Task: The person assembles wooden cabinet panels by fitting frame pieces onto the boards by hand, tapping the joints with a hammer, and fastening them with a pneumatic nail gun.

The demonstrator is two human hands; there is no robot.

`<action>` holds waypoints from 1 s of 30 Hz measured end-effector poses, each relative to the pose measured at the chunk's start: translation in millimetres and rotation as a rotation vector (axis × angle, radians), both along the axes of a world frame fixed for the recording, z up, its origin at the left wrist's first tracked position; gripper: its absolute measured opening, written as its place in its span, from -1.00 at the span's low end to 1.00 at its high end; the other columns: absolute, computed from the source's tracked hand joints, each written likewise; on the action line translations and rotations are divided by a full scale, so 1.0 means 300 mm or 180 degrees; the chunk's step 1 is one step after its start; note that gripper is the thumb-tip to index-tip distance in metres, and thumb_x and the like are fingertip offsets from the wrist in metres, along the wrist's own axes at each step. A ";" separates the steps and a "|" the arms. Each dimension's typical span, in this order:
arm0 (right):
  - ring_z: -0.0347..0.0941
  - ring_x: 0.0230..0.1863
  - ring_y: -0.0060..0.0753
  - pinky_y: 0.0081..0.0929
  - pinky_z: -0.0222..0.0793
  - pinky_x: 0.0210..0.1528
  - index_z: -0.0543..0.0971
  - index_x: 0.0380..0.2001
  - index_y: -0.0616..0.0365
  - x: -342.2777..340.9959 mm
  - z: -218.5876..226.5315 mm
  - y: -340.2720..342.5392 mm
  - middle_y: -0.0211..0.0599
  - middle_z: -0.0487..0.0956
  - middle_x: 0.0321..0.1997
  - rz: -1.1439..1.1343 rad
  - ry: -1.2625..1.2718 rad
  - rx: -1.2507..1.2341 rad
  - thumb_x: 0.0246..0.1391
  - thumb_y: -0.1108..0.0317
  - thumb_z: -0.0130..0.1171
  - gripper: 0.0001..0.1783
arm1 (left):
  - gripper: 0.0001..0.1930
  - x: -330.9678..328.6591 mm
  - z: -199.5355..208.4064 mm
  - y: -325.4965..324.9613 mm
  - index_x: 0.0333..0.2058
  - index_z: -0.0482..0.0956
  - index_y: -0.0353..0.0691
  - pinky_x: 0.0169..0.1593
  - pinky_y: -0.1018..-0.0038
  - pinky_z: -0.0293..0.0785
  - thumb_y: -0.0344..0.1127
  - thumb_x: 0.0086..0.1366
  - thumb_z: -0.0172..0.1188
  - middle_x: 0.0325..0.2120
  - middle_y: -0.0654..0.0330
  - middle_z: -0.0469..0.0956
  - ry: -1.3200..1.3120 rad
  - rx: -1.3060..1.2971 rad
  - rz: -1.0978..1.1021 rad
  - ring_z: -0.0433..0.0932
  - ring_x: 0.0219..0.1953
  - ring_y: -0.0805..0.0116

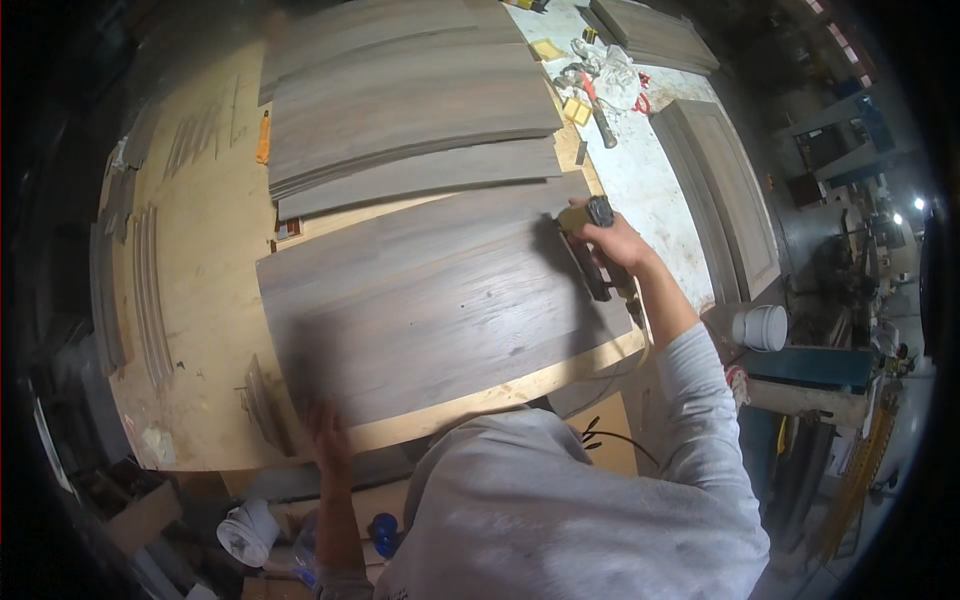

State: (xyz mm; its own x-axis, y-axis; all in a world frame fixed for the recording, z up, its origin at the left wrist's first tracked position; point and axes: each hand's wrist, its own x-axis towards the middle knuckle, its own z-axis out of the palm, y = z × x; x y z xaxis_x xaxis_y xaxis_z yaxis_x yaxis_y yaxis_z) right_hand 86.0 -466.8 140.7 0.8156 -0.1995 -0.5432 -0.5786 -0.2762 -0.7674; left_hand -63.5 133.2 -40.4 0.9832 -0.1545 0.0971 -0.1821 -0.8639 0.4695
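Note:
A wide grey-brown wood panel [450, 300] lies flat on the pale wooden workbench in front of me. My right hand [612, 240] is closed around the grip of a nail gun [585, 262], tan and black, with its long dark magazine over the panel's right end. A hose trails from the tool beside the bench edge. At the panel's near left corner is my left hand [328, 435], its fingers stretched toward the panel edge. They look dim and a little blurred, and the underside of that hand is hidden.
Grey boards [410, 95] lie stacked beyond the panel. Thin strips [147, 290] and an orange-handled tool [263, 138] are on the left. A hammer [600, 115], crumpled white rags [612, 78] and framed panels [715, 190] sit on a white surface at right. White buckets [760, 327] stand lower.

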 end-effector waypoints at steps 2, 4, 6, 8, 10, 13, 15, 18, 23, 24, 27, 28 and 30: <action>0.37 -0.62 -0.57 -0.58 0.37 -0.56 0.36 0.37 0.04 0.046 -0.044 -0.052 -0.25 0.67 -0.21 0.0048 -0.0024 0.0011 0.07 0.29 0.11 -0.28 | -0.55 -0.004 0.017 -0.030 0.13 0.58 -0.23 0.33 0.03 0.31 -0.41 0.25 0.31 0.12 -0.03 0.52 -0.0015 0.0016 0.0227 0.39 0.27 -0.15; 0.36 -0.63 -0.58 -0.59 0.36 -0.56 0.37 0.37 0.03 0.078 -0.066 -0.075 -0.27 0.66 -0.24 0.0200 0.0074 0.0125 0.07 0.29 0.12 -0.28 | -0.56 0.001 0.025 -0.038 0.14 0.58 -0.22 0.34 0.03 0.30 -0.41 0.26 0.29 0.14 -0.05 0.50 -0.0061 0.0054 0.0155 0.38 0.29 -0.14; 0.35 -0.63 -0.60 -0.59 0.36 -0.56 0.37 0.36 0.02 0.093 -0.056 -0.077 -0.32 0.66 -0.27 0.0236 0.0180 0.0136 0.08 0.28 0.14 -0.28 | -0.56 0.007 0.034 -0.044 0.15 0.58 -0.22 0.35 0.04 0.29 -0.42 0.28 0.28 0.16 -0.06 0.49 -0.0125 0.0083 0.0090 0.37 0.30 -0.13; 0.35 -0.64 -0.61 -0.60 0.36 -0.57 0.38 0.36 0.00 0.106 -0.074 -0.098 -0.35 0.66 -0.28 0.0342 0.0182 0.0137 0.06 0.28 0.16 -0.28 | -0.56 0.006 0.042 -0.048 0.16 0.59 -0.21 0.35 0.06 0.29 -0.44 0.28 0.25 0.19 -0.11 0.47 0.0157 -0.0111 0.0205 0.36 0.31 -0.13; 0.34 -0.64 -0.62 -0.59 0.36 -0.57 0.38 0.36 0.00 0.118 -0.065 -0.100 -0.36 0.66 -0.28 0.0404 0.0193 0.0177 0.05 0.28 0.17 -0.27 | -0.56 -0.007 0.035 -0.029 0.16 0.59 -0.21 0.34 0.06 0.30 -0.45 0.28 0.24 0.20 -0.12 0.47 0.0262 -0.0037 0.0281 0.36 0.32 -0.14; 0.34 -0.65 -0.62 -0.59 0.36 -0.58 0.38 0.36 -0.01 0.131 -0.036 -0.101 -0.36 0.65 -0.29 0.0520 0.0236 0.0174 0.04 0.29 0.18 -0.26 | -0.54 -0.008 0.036 -0.031 0.16 0.59 -0.20 0.33 0.06 0.32 -0.47 0.26 0.23 0.21 -0.13 0.46 0.0344 0.0042 0.0376 0.36 0.32 -0.16; 0.34 -0.65 -0.62 -0.60 0.36 -0.58 0.38 0.36 -0.01 0.137 -0.036 -0.106 -0.36 0.65 -0.29 0.0582 0.0260 0.0144 0.04 0.29 0.18 -0.26 | -0.54 0.002 0.063 -0.045 0.16 0.59 -0.19 0.32 0.06 0.33 -0.48 0.25 0.23 0.21 -0.13 0.47 0.0313 0.0061 0.0400 0.37 0.32 -0.17; 0.35 -0.65 -0.62 -0.59 0.37 -0.58 0.36 0.37 -0.01 0.151 -0.042 -0.118 -0.34 0.65 -0.29 0.0630 0.0273 0.0187 0.04 0.29 0.19 -0.25 | -0.53 0.017 0.096 -0.071 0.16 0.59 -0.18 0.31 0.04 0.34 -0.49 0.24 0.24 0.21 -0.17 0.46 0.0291 0.0159 0.0349 0.37 0.31 -0.19; 0.36 -0.65 -0.62 -0.59 0.37 -0.60 0.33 0.38 0.01 0.165 -0.065 -0.142 -0.31 0.67 -0.28 0.0799 0.0267 0.0302 0.04 0.28 0.19 -0.24 | -0.49 0.009 0.119 -0.083 0.16 0.58 -0.19 0.31 0.04 0.34 -0.56 0.20 0.25 0.20 -0.20 0.46 0.0325 0.0171 0.0377 0.37 0.31 -0.20; 0.36 -0.65 -0.62 -0.59 0.37 -0.60 0.33 0.38 0.01 0.169 -0.067 -0.147 -0.31 0.67 -0.28 0.0801 0.0258 0.0307 0.04 0.28 0.19 -0.24 | -0.49 0.010 0.118 -0.082 0.16 0.58 -0.19 0.31 0.04 0.34 -0.56 0.20 0.25 0.20 -0.20 0.46 0.0316 0.0176 0.0378 0.37 0.31 -0.20; 0.36 -0.65 -0.63 -0.60 0.36 -0.60 0.33 0.38 0.02 0.176 -0.082 -0.163 -0.30 0.68 -0.27 0.0933 0.0276 0.0243 0.05 0.29 0.19 -0.24 | -0.48 0.004 0.107 -0.077 0.17 0.57 -0.21 0.32 0.05 0.34 -0.60 0.19 0.23 0.19 -0.21 0.46 0.0297 0.0079 0.0324 0.37 0.31 -0.21; 0.36 -0.65 -0.63 -0.61 0.36 -0.60 0.33 0.38 0.02 0.182 -0.096 -0.170 -0.31 0.67 -0.28 0.0941 0.0342 0.0213 0.05 0.29 0.19 -0.24 | -0.47 0.003 0.101 -0.075 0.17 0.56 -0.21 0.32 0.06 0.33 -0.61 0.19 0.22 0.19 -0.21 0.46 0.0259 0.0114 0.0325 0.37 0.31 -0.21; 0.36 -0.65 -0.63 -0.61 0.36 -0.60 0.33 0.38 0.02 0.189 -0.110 -0.180 -0.31 0.67 -0.28 0.0943 0.0391 0.0187 0.06 0.29 0.18 -0.24 | -0.47 0.001 0.094 -0.072 0.17 0.56 -0.21 0.33 0.06 0.33 -0.62 0.18 0.21 0.19 -0.22 0.46 0.0207 0.0152 0.0320 0.36 0.31 -0.21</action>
State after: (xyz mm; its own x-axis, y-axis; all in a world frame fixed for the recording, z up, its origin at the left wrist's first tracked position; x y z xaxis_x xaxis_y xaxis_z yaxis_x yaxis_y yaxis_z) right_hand 142.8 -520.9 107.7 0.7610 0.0715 -0.6448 -0.5690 -0.4038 -0.7164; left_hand -63.3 111.6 -12.3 0.9979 -0.0578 0.0276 -0.0641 -0.8980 0.4353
